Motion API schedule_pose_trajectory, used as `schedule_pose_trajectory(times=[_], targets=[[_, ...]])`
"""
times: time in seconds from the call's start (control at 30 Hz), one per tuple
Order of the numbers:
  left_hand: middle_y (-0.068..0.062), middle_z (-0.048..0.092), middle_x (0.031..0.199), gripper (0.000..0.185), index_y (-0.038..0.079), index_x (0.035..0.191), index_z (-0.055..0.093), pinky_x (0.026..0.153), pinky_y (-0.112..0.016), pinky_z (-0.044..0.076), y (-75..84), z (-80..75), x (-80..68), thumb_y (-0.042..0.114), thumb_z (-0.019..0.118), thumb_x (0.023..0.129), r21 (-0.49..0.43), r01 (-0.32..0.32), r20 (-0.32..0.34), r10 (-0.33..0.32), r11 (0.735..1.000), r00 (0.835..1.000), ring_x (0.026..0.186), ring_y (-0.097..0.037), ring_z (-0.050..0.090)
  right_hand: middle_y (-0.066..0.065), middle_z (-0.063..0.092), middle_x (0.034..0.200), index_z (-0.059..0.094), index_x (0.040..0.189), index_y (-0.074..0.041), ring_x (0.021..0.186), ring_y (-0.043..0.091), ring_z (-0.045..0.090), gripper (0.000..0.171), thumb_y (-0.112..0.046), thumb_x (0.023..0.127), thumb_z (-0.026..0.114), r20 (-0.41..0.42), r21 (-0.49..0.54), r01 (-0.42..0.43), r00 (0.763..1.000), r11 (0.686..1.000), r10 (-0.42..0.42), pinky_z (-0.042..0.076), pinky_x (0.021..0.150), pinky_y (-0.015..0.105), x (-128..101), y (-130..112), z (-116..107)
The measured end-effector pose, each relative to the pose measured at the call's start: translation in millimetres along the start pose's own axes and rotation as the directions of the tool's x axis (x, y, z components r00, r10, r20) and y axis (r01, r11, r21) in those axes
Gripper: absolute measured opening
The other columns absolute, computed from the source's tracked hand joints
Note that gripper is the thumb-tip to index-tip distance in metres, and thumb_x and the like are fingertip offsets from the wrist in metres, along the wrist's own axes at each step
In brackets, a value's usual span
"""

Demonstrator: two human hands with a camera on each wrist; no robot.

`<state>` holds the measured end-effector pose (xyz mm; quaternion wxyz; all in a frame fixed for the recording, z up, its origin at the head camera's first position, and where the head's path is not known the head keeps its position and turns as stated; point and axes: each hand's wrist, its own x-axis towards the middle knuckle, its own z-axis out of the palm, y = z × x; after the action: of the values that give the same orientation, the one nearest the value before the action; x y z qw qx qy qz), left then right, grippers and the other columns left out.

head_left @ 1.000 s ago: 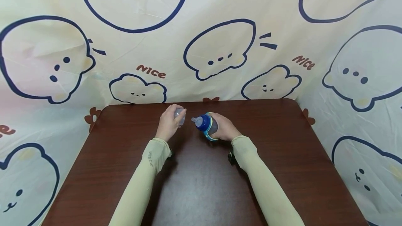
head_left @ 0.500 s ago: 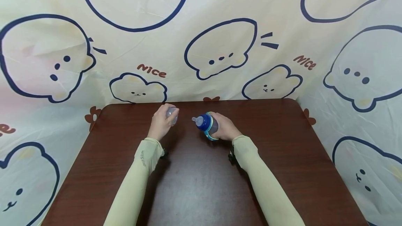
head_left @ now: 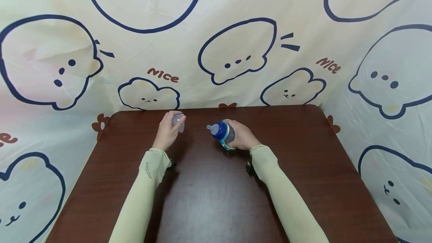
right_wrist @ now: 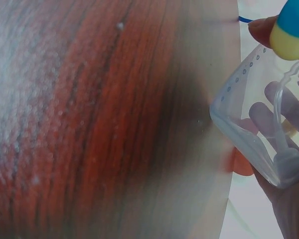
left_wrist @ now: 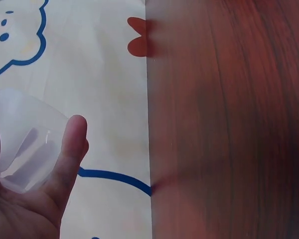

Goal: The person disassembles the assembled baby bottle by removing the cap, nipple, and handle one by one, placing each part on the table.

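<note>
My left hand (head_left: 166, 132) grips a clear, domed plastic bottle cap (left_wrist: 32, 134) between thumb and fingers, over the far left part of the table. To the right, my right hand (head_left: 242, 136) holds a baby bottle (head_left: 221, 132) tilted, its teat pointing left. The bottle has a blue collar and light-blue handles with a yellow part. In the right wrist view, fingers show through the bottle's clear body (right_wrist: 254, 119), where a straw with a weighted end and a row of printed marks are visible. A gap separates the cap from the bottle.
Both hands are above a dark brown wooden table (head_left: 209, 198), near its far edge. A pale curtain (head_left: 233, 3) with cartoon outlines hangs right behind the table and along both sides.
My left hand has moved left with the cap, widening the gap to the bottle. My right hand and the bottle have stayed nearly in place.
</note>
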<state>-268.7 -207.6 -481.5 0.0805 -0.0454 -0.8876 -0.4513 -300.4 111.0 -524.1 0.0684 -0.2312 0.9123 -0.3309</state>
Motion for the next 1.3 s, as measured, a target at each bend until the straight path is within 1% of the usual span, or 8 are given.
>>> schedule_pose_trajectory(times=[0.27,0.37,0.47,0.63,0.73,0.83,1.07,1.3], targets=[[-0.018,0.047,0.139,0.059,0.012,0.145,0.047,0.102,-0.062,0.050,-6.7,-7.3,-2.1,0.054,0.054,0.104,-0.040,0.038,0.031,-0.036,0.998,0.999,0.121,-0.040,0.051,0.005,0.061,0.136,0.050,0.147,-0.021,0.124,0.029,0.057,0.093,-0.018,0.067,0.097,0.017,-0.006,-0.001,1.000,1.000,0.001,0.051,0.104,0.057,0.1,0.5,-2.2],[-0.018,0.046,0.140,0.061,0.013,0.146,0.045,0.103,-0.062,0.048,-9.2,-9.5,-3.2,0.056,0.054,0.104,-0.045,0.035,0.037,-0.034,0.998,0.999,0.122,-0.040,0.050,0.005,0.061,0.136,0.050,0.147,-0.021,0.124,0.029,0.057,0.092,-0.018,0.067,0.097,0.018,-0.009,-0.001,1.000,1.000,0.001,0.051,0.105,0.058,0.4,-0.3,-2.6],[-0.019,0.044,0.142,0.062,0.014,0.148,0.043,0.102,-0.062,0.048,-11.8,-11.5,-4.1,0.054,0.057,0.103,-0.044,0.027,0.040,-0.025,0.999,0.999,0.123,-0.040,0.049,0.006,0.061,0.136,0.050,0.146,-0.021,0.125,0.030,0.057,0.093,-0.018,0.067,0.097,0.012,-0.013,0.001,1.000,1.000,-0.001,0.050,0.106,0.058,1.0,-0.4,-2.5],[-0.018,0.040,0.146,0.065,0.015,0.151,0.037,0.104,-0.064,0.048,-13.8,-15.4,-6.2,0.037,0.069,0.099,-0.024,0.010,0.065,-0.008,1.000,0.998,0.127,-0.040,0.047,0.006,0.061,0.137,0.049,0.147,-0.020,0.126,0.030,0.057,0.094,-0.017,0.066,0.097,0.010,-0.011,-0.002,1.000,1.000,0.002,0.049,0.107,0.060,1.2,-0.4,-2.2],[-0.019,0.037,0.148,0.070,0.016,0.153,0.033,0.104,-0.066,0.048,-13.8,-17.6,-7.2,0.028,0.073,0.097,-0.018,0.001,0.091,0.001,1.000,0.996,0.128,-0.041,0.046,0.006,0.060,0.137,0.048,0.148,-0.020,0.127,0.031,0.056,0.095,-0.017,0.066,0.097,0.013,-0.008,-0.014,1.000,1.000,0.014,0.049,0.108,0.061,0.9,-0.4,-2.5],[-0.019,0.035,0.149,0.074,0.016,0.154,0.031,0.103,-0.067,0.048,-13.8,-19.4,-7.7,0.024,0.075,0.096,-0.026,0.004,0.113,-0.001,1.000,0.994,0.129,-0.042,0.046,0.006,0.060,0.138,0.047,0.148,-0.021,0.128,0.031,0.056,0.096,-0.017,0.067,0.097,0.018,-0.006,-0.027,0.999,1.000,0.027,0.048,0.108,0.061,0.8,-0.1,-2.5],[-0.019,0.038,0.149,0.077,0.015,0.155,0.032,0.105,-0.066,0.048,-16.7,-21.3,-6.3,0.026,0.078,0.094,-0.019,-0.007,0.113,0.009,1.000,0.994,0.131,-0.041,0.046,0.007,0.059,0.139,0.047,0.149,-0.020,0.128,0.032,0.055,0.096,-0.017,0.067,0.097,0.023,0.003,-0.034,0.999,0.999,0.034,0.049,0.107,0.061,1.0,0.6,-2.5],[-0.018,0.044,0.147,0.078,0.015,0.153,0.038,0.103,-0.066,0.049,-17.9,-24.9,-4.9,0.026,0.083,0.090,-0.010,-0.012,0.103,0.013,1.000,0.995,0.128,-0.041,0.049,0.007,0.060,0.139,0.047,0.148,-0.020,0.128,0.031,0.056,0.094,-0.018,0.068,0.097,0.026,-0.003,-0.029,0.999,1.000,0.029,0.049,0.107,0.061,0.7,-0.9,-3.6]])
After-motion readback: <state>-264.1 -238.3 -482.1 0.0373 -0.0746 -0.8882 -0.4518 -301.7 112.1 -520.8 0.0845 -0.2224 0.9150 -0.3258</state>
